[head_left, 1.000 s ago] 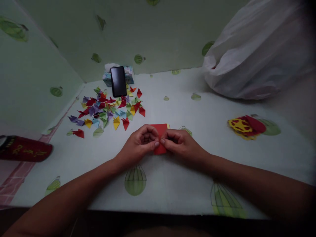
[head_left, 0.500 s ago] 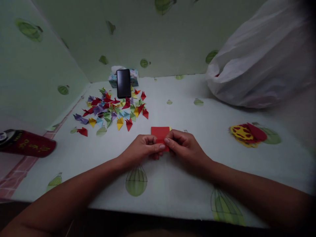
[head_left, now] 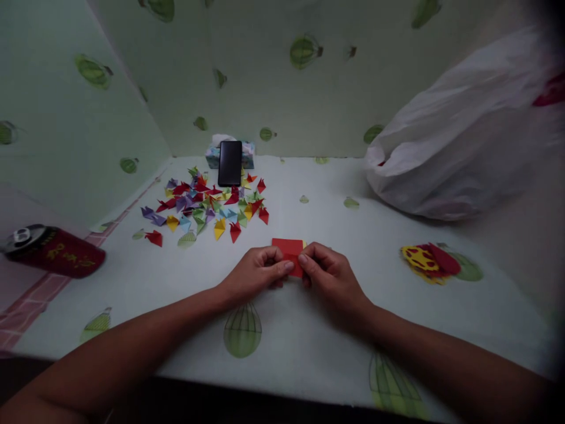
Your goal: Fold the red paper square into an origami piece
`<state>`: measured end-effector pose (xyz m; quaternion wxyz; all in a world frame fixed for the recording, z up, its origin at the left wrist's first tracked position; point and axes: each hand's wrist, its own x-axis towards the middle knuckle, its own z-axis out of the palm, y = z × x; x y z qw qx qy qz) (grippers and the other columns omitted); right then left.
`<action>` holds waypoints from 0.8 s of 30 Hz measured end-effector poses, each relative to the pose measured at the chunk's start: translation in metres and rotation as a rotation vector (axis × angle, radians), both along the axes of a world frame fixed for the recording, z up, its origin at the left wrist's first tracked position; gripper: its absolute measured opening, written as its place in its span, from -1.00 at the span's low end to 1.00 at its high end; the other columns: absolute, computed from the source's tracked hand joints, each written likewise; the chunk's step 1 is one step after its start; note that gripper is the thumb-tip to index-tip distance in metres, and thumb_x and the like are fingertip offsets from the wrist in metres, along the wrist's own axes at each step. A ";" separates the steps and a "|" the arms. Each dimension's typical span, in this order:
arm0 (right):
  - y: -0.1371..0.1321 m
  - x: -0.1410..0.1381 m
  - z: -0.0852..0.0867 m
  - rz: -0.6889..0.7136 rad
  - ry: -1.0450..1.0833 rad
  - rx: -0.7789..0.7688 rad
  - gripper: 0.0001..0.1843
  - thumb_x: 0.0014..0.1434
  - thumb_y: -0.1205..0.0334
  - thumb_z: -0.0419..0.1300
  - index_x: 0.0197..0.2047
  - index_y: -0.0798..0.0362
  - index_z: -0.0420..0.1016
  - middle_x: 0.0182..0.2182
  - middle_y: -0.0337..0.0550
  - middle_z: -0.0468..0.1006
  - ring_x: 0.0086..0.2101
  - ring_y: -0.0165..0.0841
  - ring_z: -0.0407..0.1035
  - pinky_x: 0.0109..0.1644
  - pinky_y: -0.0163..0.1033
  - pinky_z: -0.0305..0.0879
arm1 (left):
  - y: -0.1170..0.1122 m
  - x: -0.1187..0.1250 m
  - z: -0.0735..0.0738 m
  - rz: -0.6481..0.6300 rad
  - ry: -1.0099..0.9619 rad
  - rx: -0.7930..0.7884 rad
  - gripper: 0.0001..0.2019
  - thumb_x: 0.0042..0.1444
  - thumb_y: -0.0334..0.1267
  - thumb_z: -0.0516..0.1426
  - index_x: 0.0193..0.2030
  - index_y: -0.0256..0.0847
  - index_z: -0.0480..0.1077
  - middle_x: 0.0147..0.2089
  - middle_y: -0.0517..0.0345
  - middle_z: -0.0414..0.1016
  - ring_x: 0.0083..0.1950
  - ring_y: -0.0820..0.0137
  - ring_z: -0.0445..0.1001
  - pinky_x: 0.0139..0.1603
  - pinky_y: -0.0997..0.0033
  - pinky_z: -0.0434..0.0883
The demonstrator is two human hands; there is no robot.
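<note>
Between my two hands is a small square of red paper [head_left: 287, 244], with a thin yellow edge showing at its upper right. My left hand [head_left: 261, 269] grips its left side, thumb lying on top and fingers curled beneath. On the right side my right hand [head_left: 327, 271] pinches the paper between thumb and forefinger. The underside and lower edge are partly hidden by my fingers. Beyond my left hand lies a spread of small folded paper cranes [head_left: 198, 203] in red, yellow, purple, green and blue.
A black phone [head_left: 230, 164] leans on a tissue box [head_left: 249, 154] behind the cranes. At the far left is a dark red drink can [head_left: 66, 252]. A bulging white plastic bag [head_left: 445, 135] stands at the right, with red and yellow cut-outs [head_left: 426, 262] nearer me.
The view has tilted up slightly, so the background sits lower. Both hands keep their hold on the red paper, with the thumbs slightly farther apart.
</note>
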<state>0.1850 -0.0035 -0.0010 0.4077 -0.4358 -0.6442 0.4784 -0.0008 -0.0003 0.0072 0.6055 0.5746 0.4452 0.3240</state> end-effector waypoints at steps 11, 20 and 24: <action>-0.002 -0.007 0.005 0.017 -0.006 0.043 -0.68 0.25 0.08 0.11 -0.49 0.02 0.30 -0.63 -0.30 0.35 -0.57 -0.43 0.19 -0.44 -0.29 0.13 | -0.006 0.002 -0.002 0.110 -0.045 0.152 -0.61 0.27 0.03 0.08 -0.43 -0.25 0.32 -0.54 0.21 0.43 -0.55 0.52 0.38 -0.48 0.50 0.32; -0.001 -0.011 0.009 -0.011 -0.018 0.065 -0.67 0.27 0.03 0.12 -0.47 0.02 0.32 -0.62 -0.30 0.35 -0.57 -0.43 0.21 -0.43 -0.28 0.14 | 0.001 0.000 -0.002 -0.065 -0.128 0.009 -0.68 0.08 -0.03 0.25 -0.42 -0.30 0.44 -0.56 0.23 0.42 -0.60 0.56 0.35 -0.53 0.53 0.30; 0.000 -0.010 0.014 -0.011 -0.027 0.037 -0.65 0.27 0.02 0.14 -0.47 0.03 0.31 -0.63 -0.31 0.36 -0.57 -0.43 0.21 -0.45 -0.28 0.14 | 0.002 -0.001 -0.002 -0.101 -0.163 0.000 -0.70 0.11 -0.03 0.22 -0.35 -0.29 0.47 -0.55 0.24 0.44 -0.60 0.55 0.37 -0.52 0.52 0.33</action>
